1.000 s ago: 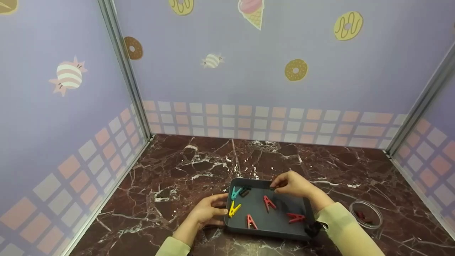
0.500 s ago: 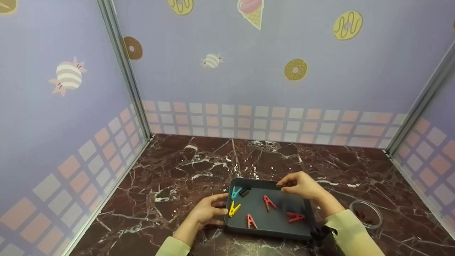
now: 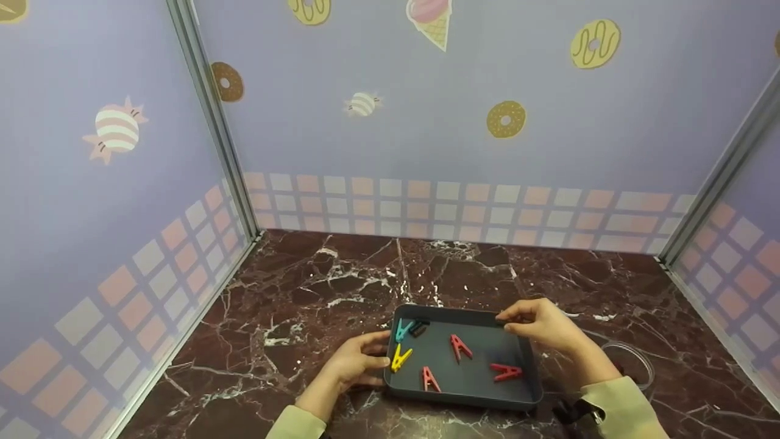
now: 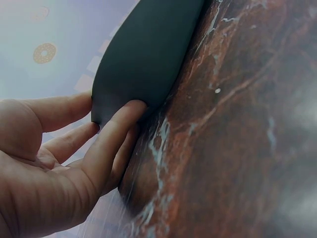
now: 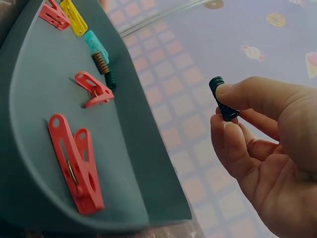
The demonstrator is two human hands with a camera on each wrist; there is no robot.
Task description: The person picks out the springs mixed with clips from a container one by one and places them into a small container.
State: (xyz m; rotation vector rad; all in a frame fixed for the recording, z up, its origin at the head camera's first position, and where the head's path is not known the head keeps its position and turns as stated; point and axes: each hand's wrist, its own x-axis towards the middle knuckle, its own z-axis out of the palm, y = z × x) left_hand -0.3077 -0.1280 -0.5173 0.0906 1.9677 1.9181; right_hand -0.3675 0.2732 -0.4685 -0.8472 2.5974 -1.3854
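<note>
My right hand [image 3: 539,323] is raised near the far right corner of a dark grey tray [image 3: 463,399]. Between thumb and fingertips it pinches a small dark green coil spring [image 5: 224,101], clear of the tray. My left hand [image 3: 353,364] touches the tray's left wall with its fingers spread and fairly straight. Inside the tray lie three red clothespins [image 5: 91,196], a yellow clothespin [image 3: 400,358] and a teal clothespin [image 3: 402,332]. Beside the teal one, in the far left corner, are a brown spring [image 5: 100,63] and a dark green spring [image 5: 110,78].
A clear round dish [image 3: 649,370] stands on the marbled table [image 3: 274,305] to the right, partly hidden by my right forearm. Patterned panels [image 3: 390,140] enclose the table at the back and both sides.
My right hand has moved right along the tray's far rim, and its forearm now covers part of the clear dish. The left hand, the tray and its contents stay put.
</note>
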